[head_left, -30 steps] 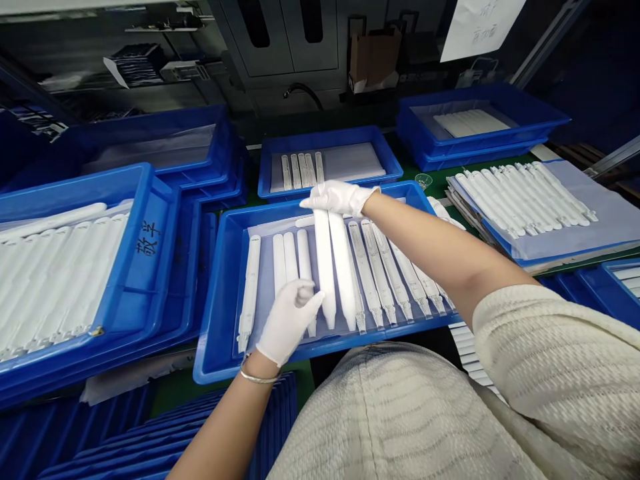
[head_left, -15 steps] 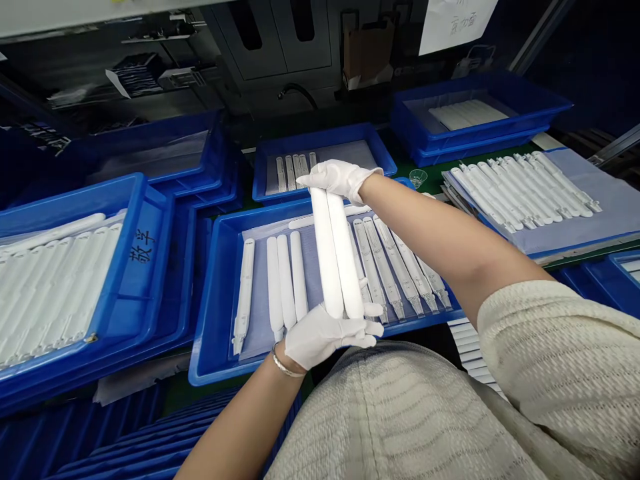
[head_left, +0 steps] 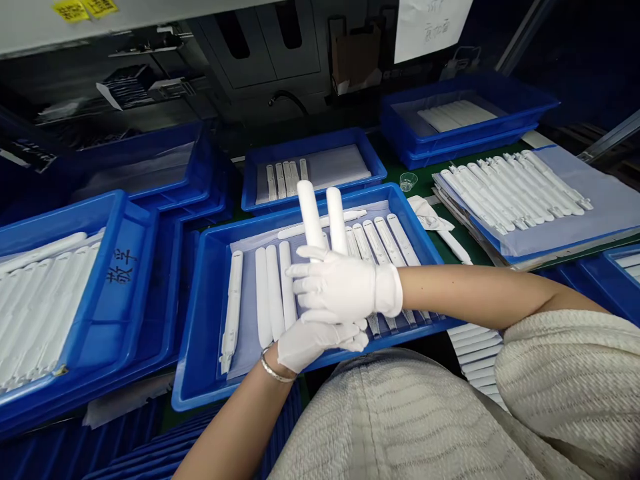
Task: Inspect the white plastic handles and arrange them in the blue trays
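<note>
My left hand (head_left: pixel 315 341), in a white glove, is closed around the lower ends of two long white plastic pieces with rounded tips. The left piece (head_left: pixel 310 213) and the right piece (head_left: pixel 337 217) stick up side by side, with a gap between their tips. Across them lies my gloved right hand (head_left: pixel 335 287), palm down with fingers stretched to the left, covering their middles. Below the hands is a blue tray (head_left: pixel 185 347) lined with thin sheet. Smooth white pieces (head_left: pixel 274 290) lie in its left part; others at right show their ribbed inner sides.
Stacked blue trays (head_left: pixel 135 293) of white pieces stand at left. Behind are a smaller tray (head_left: pixel 345 137) and a double stack (head_left: pixel 415 147). At right, white pieces (head_left: pixel 515 193) lie on sheets. A clear cup (head_left: pixel 408 181) and a cloth-wrapped tool (head_left: pixel 440 227) sit beyond the tray.
My right hand has come down from the pieces' upper tips to lie flat across their middles. The tips have spread apart. The view has shifted slightly.
</note>
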`<action>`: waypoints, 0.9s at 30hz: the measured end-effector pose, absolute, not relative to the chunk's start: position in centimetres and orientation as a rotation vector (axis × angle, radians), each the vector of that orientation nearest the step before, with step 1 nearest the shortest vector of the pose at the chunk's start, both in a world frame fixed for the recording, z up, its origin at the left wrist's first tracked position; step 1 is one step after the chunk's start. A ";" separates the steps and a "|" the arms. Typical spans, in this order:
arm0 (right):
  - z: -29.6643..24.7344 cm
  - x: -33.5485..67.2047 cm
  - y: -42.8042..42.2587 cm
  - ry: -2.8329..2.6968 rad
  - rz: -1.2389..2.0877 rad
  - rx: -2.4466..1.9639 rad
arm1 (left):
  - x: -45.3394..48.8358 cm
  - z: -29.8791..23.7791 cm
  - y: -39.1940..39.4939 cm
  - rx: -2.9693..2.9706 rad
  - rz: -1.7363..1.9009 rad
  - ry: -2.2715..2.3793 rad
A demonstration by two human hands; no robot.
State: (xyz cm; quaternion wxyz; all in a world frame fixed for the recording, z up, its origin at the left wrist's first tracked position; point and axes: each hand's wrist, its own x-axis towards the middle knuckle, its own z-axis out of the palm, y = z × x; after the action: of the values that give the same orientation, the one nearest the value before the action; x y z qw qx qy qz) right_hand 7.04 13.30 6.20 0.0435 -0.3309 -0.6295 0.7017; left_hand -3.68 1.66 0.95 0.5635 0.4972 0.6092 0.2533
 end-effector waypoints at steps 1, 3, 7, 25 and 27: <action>6.0 7.2 14.4 -2.181 1.925 -0.794 | -3.5 1.2 1.5 1.103 0.590 1.332; 6.1 7.5 17.4 -2.609 1.235 -0.394 | -3.1 1.5 1.1 0.873 0.601 1.064; 7.1 7.9 24.6 -2.699 0.462 -0.440 | -2.7 1.7 0.2 0.652 0.517 0.904; 4.9 9.6 20.7 -1.653 2.166 -0.862 | -4.4 0.5 1.6 0.554 0.738 0.891; 4.5 9.5 19.7 -1.472 2.409 -0.742 | -4.1 0.8 1.9 0.551 0.739 0.894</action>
State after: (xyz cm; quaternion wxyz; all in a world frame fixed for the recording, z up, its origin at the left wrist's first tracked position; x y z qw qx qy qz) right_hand 9.50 19.74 4.55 0.1112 -0.2525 -0.5011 0.8202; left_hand -4.15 1.85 0.77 0.8008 0.2572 0.4171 0.3445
